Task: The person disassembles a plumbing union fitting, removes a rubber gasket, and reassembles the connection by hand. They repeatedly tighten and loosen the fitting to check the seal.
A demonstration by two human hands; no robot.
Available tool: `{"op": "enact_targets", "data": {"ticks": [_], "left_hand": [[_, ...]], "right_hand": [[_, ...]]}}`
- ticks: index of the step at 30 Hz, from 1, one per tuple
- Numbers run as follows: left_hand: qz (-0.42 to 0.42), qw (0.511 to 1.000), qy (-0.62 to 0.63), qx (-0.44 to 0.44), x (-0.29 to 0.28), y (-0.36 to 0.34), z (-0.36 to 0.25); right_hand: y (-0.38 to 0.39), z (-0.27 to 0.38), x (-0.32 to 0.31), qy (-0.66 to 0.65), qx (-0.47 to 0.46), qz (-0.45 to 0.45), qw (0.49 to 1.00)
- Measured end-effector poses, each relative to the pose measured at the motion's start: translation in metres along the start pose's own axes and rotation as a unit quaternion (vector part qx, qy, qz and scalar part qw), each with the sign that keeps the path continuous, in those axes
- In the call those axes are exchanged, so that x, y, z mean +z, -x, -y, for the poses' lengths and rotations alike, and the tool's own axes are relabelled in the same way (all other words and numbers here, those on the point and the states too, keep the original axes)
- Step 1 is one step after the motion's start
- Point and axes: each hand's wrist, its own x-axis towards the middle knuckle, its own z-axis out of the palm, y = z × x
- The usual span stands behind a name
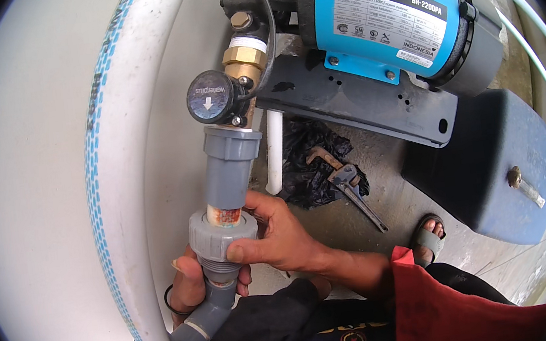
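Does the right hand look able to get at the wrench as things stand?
Likely yes, if the right hand lets go of the grey nut; nothing visible covers the wrench.

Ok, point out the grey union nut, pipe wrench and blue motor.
Grey union nut (212,239), head view: its ribbed side.
Pipe wrench (357,197), head view: its upper handle.
Blue motor (389,20), head view: its label.

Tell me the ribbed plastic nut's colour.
The ribbed plastic nut is light grey, clearest in the head view.
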Motion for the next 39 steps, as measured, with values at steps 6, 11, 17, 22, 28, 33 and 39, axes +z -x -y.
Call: {"op": "enact_targets", "data": {"ticks": [6,11,17,22,28,33,39], "left_hand": [[0.008,1.0,-0.019,-0.003,0.001,0.001,-0.005],[0.023,0.999,-0.027,0.002,0.0,-0.001,-0.004],[0.029,0.999,-0.024,0.011,0.001,-0.001,-0.003],[0.033,0.999,-0.026,0.01,0.001,-0.002,-0.004],[0.051,0.998,-0.029,0.026,-0.005,-0.004,0.0],[0.054,0.998,-0.014,0.037,-0.005,-0.005,0.002],[0.048,0.998,-0.005,0.04,-0.005,-0.004,0.003]], "right_hand": [[-0.017,-0.005,-0.006,-0.078,-0.036,0.0,0.996],[-0.014,0.005,0.002,-0.084,-0.042,-0.039,0.995],[-0.016,0.011,0.011,-0.067,-0.035,-0.096,0.993],[-0.016,0.016,0.015,-0.094,-0.032,-0.116,0.988],[-0.01,0.017,0.021,-0.025,-0.069,-0.134,0.988],[-0.009,0.018,0.021,-0.015,-0.045,-0.147,0.988],[-0.013,0.015,0.019,-0.054,-0.046,-0.125,0.99]]}}
